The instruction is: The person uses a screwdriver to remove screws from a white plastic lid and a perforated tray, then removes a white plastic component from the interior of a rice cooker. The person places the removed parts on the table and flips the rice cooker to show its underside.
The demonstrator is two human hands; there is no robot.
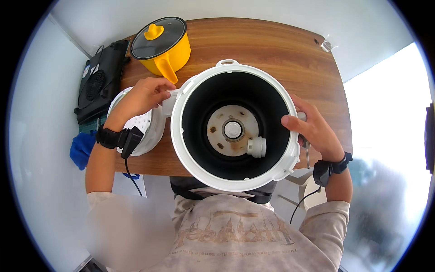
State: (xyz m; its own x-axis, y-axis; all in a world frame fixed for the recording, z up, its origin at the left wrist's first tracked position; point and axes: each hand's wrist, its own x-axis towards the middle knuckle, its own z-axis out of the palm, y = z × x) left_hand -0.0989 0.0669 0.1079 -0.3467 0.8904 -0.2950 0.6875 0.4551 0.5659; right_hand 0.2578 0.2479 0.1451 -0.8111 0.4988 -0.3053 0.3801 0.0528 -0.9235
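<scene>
In front of me is the white outer body of an electric pressure cooker (198,168), its open top facing up. Inside, the dark wall surrounds a round pale bottom plate (220,119) with brown stains and a central button. A small white plastic fitting (257,147) lies on that plate's edge. My left hand (152,94) closes its fingers on the body's left side handle. With the thumb over the rim, my right hand (312,124) grips the opposite side. A thin metal shaft (307,156), apparently a screwdriver's, sticks out below that hand; its grip is mostly hidden.
A yellow pot (179,53) with a glass lid stands at the back left of the wooden table (267,45). Under my left forearm is a white perforated round part (156,131). A black device (97,81) and blue cloth (82,147) lie left; a clear object (327,45) is far right.
</scene>
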